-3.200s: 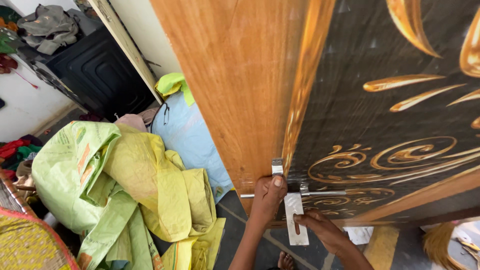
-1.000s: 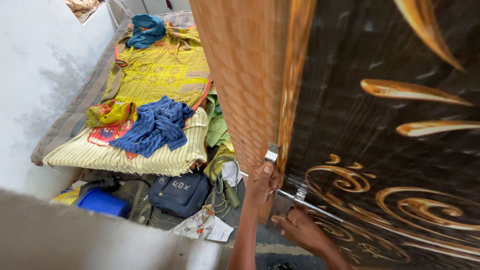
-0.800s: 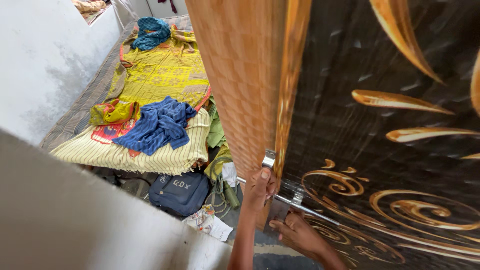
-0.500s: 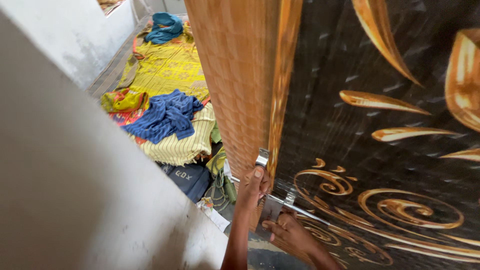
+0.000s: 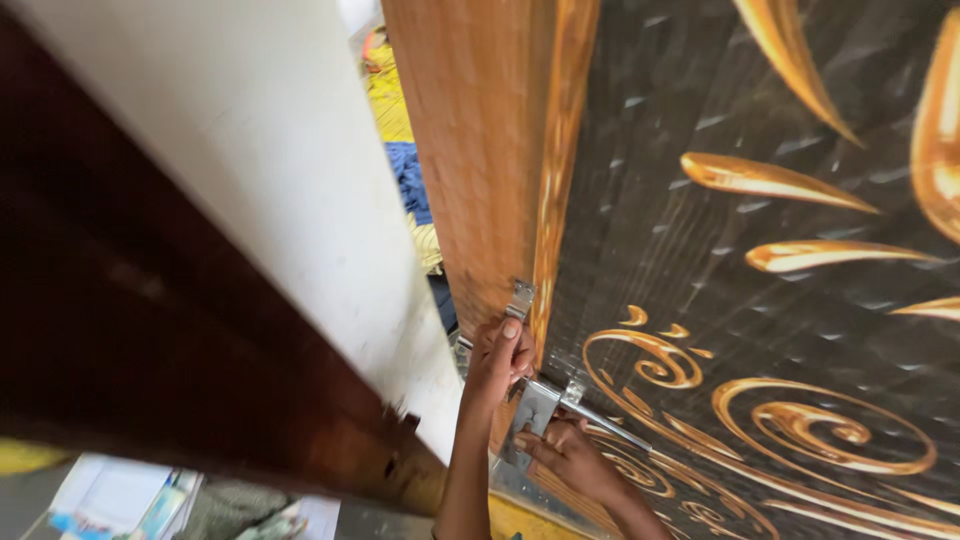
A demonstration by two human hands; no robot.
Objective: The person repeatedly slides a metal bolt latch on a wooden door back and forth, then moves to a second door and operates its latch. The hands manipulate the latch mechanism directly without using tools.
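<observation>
A wooden door (image 5: 480,150) with a dark face and gold swirl patterns (image 5: 760,200) fills the right of the view. A silver metal sliding bolt latch (image 5: 560,400) is mounted near its edge. My left hand (image 5: 500,355) grips the door's edge at the latch's bracket (image 5: 518,298), thumb pressed on the face. My right hand (image 5: 565,455) holds the latch's flat hasp plate (image 5: 530,410) just below the bolt rod.
A white wall (image 5: 270,180) and a dark brown door frame (image 5: 150,330) stand close on the left. Through the narrow gap shows a strip of yellow and blue cloth (image 5: 405,170). Papers (image 5: 120,495) lie on the floor at the bottom left.
The door has swung toward the frame, narrowing the gap. The bed and the bag are now hidden behind the wall. Both hands stay on the latch.
</observation>
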